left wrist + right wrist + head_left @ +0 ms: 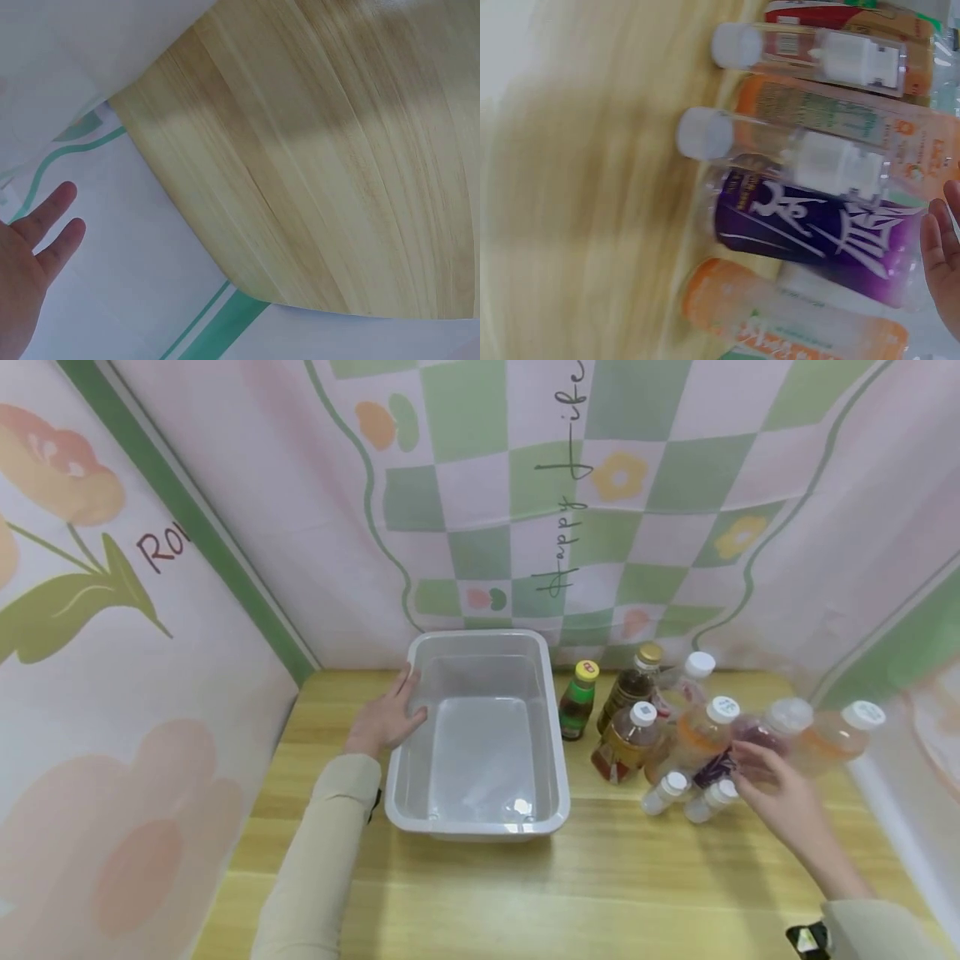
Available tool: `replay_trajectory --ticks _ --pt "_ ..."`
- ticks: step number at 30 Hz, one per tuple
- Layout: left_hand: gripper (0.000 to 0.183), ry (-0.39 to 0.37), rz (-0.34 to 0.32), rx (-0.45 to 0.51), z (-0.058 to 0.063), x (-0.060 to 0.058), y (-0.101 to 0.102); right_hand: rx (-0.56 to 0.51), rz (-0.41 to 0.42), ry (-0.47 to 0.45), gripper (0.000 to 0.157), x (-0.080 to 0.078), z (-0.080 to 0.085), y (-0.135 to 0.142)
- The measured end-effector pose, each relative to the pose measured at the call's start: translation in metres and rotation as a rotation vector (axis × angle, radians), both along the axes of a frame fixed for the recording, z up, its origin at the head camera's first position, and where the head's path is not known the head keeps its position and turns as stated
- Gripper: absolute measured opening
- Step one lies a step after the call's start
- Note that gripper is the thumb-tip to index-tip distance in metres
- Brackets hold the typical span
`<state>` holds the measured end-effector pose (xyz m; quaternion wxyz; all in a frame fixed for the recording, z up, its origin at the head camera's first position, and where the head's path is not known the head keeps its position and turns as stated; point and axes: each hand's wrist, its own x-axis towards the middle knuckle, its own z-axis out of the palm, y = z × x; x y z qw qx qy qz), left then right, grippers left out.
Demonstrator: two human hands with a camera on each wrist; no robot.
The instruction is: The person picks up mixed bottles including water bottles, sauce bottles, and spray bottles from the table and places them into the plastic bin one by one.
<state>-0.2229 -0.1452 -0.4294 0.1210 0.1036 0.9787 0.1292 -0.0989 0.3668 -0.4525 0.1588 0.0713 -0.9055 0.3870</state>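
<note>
Left hand (382, 718) spread wide at left rim of grey tub (480, 828); right hand (783, 802), fingers parted, beside purple-labelled bottle (802, 225), contact undetermined.

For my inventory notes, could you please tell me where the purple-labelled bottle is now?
The purple-labelled bottle stands at the right in the head view, by the right hand, just behind two small white-capped bottles.

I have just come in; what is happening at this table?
Someone's left hand lies open at the left rim of a tub. Their right hand is at the purple bottle, among other bottles; whether it grips it, I cannot tell. No bottle is in the tub.
</note>
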Motion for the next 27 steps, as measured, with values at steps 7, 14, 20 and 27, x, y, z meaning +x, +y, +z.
replay_trajectory --ticks 7,14,20,27 --pt "0.072 0.003 0.005 0.007 0.0 0.001 -0.001 0.2 0.02 -0.073 0.048 0.002 -0.013 0.005" --pt "0.072 -0.002 0.014 0.012 -0.005 -0.001 -0.002 0.228 0.017 -0.105 0.05 0.004 -0.022 0.008" --pt "0.072 -0.003 0.015 0.034 -0.007 -0.001 -0.002 0.149 0.037 -0.129 0.051 0.0 -0.028 0.011" --pt "0.071 0.003 0.015 0.021 -0.004 0.0 -0.001 0.179 0.014 -0.201 0.053 0.0 -0.028 0.01"
